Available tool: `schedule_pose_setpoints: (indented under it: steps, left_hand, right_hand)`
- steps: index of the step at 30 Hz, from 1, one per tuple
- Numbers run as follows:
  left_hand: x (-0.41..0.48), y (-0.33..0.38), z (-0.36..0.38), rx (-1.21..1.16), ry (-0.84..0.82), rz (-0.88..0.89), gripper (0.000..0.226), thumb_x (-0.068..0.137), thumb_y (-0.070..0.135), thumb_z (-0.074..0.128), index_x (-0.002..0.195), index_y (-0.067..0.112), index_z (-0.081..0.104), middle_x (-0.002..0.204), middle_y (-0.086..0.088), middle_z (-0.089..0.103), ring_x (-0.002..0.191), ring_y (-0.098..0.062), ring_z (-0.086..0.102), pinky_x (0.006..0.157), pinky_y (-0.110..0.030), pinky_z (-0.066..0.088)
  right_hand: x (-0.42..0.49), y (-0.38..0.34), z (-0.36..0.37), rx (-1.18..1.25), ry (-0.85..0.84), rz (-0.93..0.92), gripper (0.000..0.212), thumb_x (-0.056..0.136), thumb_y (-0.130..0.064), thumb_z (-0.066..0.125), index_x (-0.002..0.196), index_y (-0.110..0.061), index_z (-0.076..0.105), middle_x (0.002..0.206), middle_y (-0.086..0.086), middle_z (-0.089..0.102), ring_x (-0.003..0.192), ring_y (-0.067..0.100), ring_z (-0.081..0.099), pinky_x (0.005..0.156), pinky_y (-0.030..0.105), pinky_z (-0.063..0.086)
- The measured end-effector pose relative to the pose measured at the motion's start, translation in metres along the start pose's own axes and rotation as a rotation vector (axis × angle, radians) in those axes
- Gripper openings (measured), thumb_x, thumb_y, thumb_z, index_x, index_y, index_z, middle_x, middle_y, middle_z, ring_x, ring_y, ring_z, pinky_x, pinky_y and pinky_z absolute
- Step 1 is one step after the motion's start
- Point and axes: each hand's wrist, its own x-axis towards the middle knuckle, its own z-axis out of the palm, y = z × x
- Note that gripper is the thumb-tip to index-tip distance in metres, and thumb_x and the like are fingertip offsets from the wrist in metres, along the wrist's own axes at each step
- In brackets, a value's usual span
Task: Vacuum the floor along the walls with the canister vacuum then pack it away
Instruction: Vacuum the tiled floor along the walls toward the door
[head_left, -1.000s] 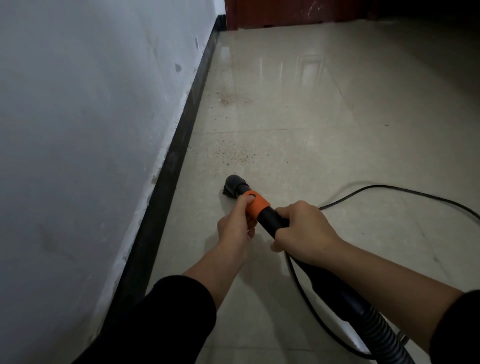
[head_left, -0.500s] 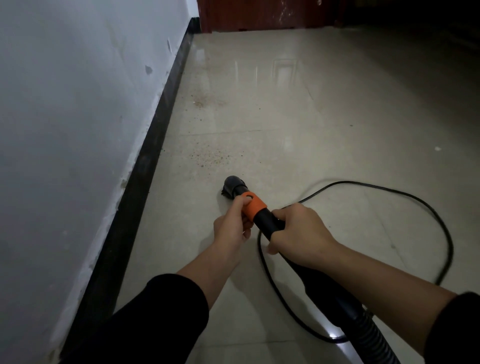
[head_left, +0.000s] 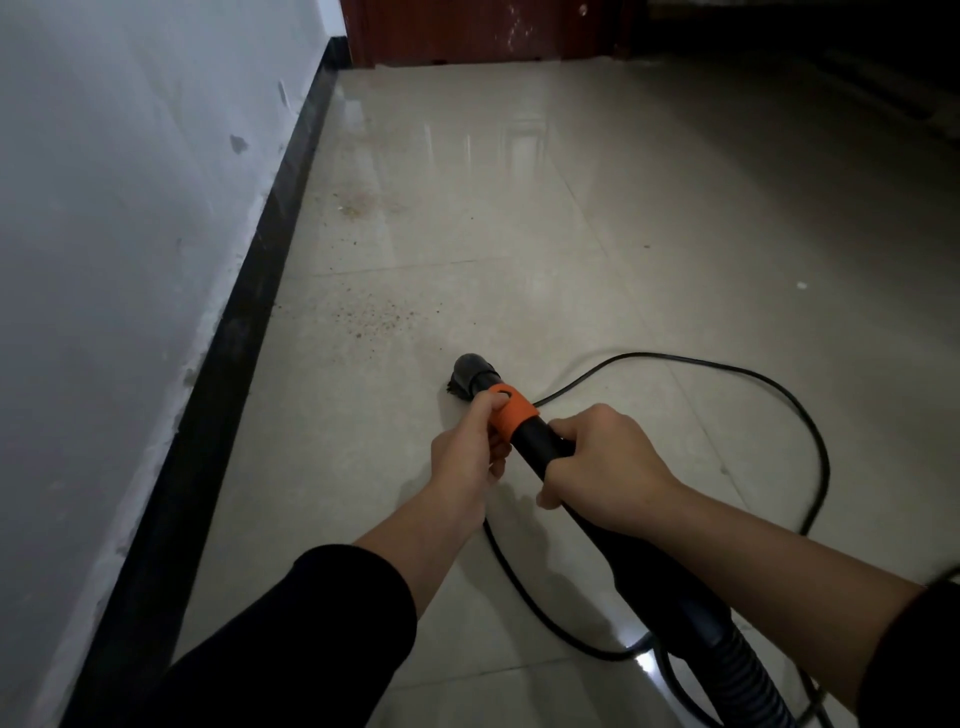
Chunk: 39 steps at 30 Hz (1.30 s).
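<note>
A black vacuum wand (head_left: 535, 434) with an orange collar (head_left: 511, 410) points down at the beige tiled floor, its small brush nozzle (head_left: 470, 375) touching the tile. My left hand (head_left: 467, 452) grips the wand at the orange collar. Just behind it, my right hand (head_left: 605, 462) is wrapped round the black tube. The ribbed hose (head_left: 748, 680) runs off the bottom right. Reddish-brown crumbs (head_left: 374, 317) lie on the floor ahead of the nozzle, and a second patch of crumbs (head_left: 358, 202) lies farther along the wall. The canister is out of view.
A white wall (head_left: 130, 234) with a black skirting board (head_left: 249, 322) runs along the left. The black power cord (head_left: 779, 410) loops on the floor to the right and passes under my arms. A dark red door (head_left: 467, 31) stands at the far end.
The view has swung right and back, showing more of the cord loop. Both hands keep the same hold on the wand, with the nozzle still short of the crumbs.
</note>
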Motion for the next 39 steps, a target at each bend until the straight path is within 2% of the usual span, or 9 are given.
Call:
schedule_pose_setpoints:
  steps: [6, 10, 14, 18, 22, 26, 32, 35, 39]
  left_hand:
    - [0.006, 0.004, 0.005, 0.003, 0.002, 0.007, 0.024, 0.081, 0.033, 0.072, 0.086, 0.011, 0.068, 0.079, -0.002, 0.064, 0.072, -0.015, 0.056, 0.063, -0.025, 0.044]
    - [0.021, 0.008, 0.006, -0.022, 0.008, 0.016, 0.02, 0.082, 0.032, 0.071, 0.085, 0.012, 0.067, 0.085, -0.004, 0.066, 0.08, -0.018, 0.058, 0.066, -0.027, 0.045]
    - [0.042, 0.018, 0.009, -0.039, 0.042, 0.029, 0.019, 0.083, 0.03, 0.071, 0.09, 0.014, 0.066, 0.089, -0.003, 0.069, 0.081, -0.015, 0.063, 0.067, -0.026, 0.047]
    - [0.055, 0.035, 0.017, 0.003, 0.103, 0.016, 0.02, 0.083, 0.031, 0.07, 0.088, 0.013, 0.065, 0.092, -0.005, 0.068, 0.085, -0.018, 0.061, 0.071, -0.027, 0.047]
    - [0.058, 0.055, 0.038, 0.138, 0.181, -0.007, 0.027, 0.084, 0.037, 0.068, 0.083, 0.01, 0.063, 0.085, -0.008, 0.066, 0.077, -0.019, 0.058, 0.073, -0.032, 0.048]
    - [0.053, 0.075, 0.067, 0.176, 0.2, -0.072, 0.029, 0.088, 0.031, 0.066, 0.081, 0.004, 0.056, 0.072, -0.01, 0.055, 0.064, -0.019, 0.051, 0.062, -0.03, 0.042]
    - [0.054, 0.092, 0.086, 0.26, 0.181, -0.172, 0.025, 0.093, 0.029, 0.061, 0.086, 0.007, 0.052, 0.072, -0.007, 0.051, 0.06, -0.016, 0.048, 0.053, -0.025, 0.039]
    - [0.064, 0.094, 0.084, 0.293, 0.167, -0.157, 0.027, 0.092, 0.031, 0.063, 0.083, 0.007, 0.053, 0.07, -0.008, 0.053, 0.06, -0.016, 0.049, 0.055, -0.027, 0.041]
    - [0.084, 0.09, 0.08, 0.234, 0.156, -0.149, 0.032, 0.087, 0.036, 0.068, 0.082, 0.006, 0.057, 0.071, -0.009, 0.057, 0.064, -0.019, 0.051, 0.068, -0.032, 0.045]
  right_hand:
    - [0.01, 0.002, -0.005, 0.013, -0.002, 0.012, 0.015, 0.066, -0.005, 0.074, 0.076, -0.015, 0.068, 0.062, 0.004, 0.061, 0.06, 0.019, 0.058, 0.053, 0.026, 0.046]
    - [0.029, 0.004, 0.001, 0.002, 0.013, -0.004, 0.025, 0.066, -0.005, 0.072, 0.089, -0.015, 0.072, 0.067, 0.007, 0.064, 0.062, 0.021, 0.061, 0.054, 0.028, 0.049]
    - [0.054, 0.005, 0.003, -0.009, 0.006, -0.048, 0.017, 0.067, -0.006, 0.072, 0.08, -0.015, 0.067, 0.06, 0.001, 0.056, 0.054, 0.015, 0.052, 0.047, 0.022, 0.038]
    - [0.078, 0.002, -0.004, -0.011, -0.023, -0.069, 0.014, 0.069, -0.006, 0.071, 0.08, -0.014, 0.065, 0.061, 0.002, 0.055, 0.054, 0.016, 0.051, 0.048, 0.022, 0.039]
    - [0.093, 0.002, -0.02, -0.011, -0.039, -0.061, 0.013, 0.07, -0.007, 0.069, 0.075, -0.015, 0.06, 0.063, 0.002, 0.055, 0.057, 0.017, 0.051, 0.048, 0.024, 0.037]
    - [0.102, 0.006, -0.04, -0.011, -0.056, -0.028, 0.014, 0.07, -0.006, 0.067, 0.074, -0.015, 0.057, 0.065, 0.001, 0.052, 0.057, 0.016, 0.048, 0.047, 0.025, 0.032]
    - [0.106, 0.01, -0.058, -0.008, -0.077, 0.01, 0.017, 0.07, -0.006, 0.069, 0.086, -0.009, 0.065, 0.064, 0.001, 0.054, 0.055, 0.015, 0.05, 0.049, 0.025, 0.038]
    - [0.114, 0.009, -0.059, 0.005, -0.084, 0.028, 0.021, 0.069, -0.006, 0.071, 0.089, -0.01, 0.067, 0.066, 0.002, 0.057, 0.057, 0.015, 0.052, 0.051, 0.024, 0.04]
    - [0.131, 0.005, -0.058, 0.027, -0.076, 0.041, 0.026, 0.067, -0.007, 0.074, 0.092, -0.012, 0.069, 0.07, 0.004, 0.06, 0.058, 0.014, 0.053, 0.053, 0.023, 0.041]
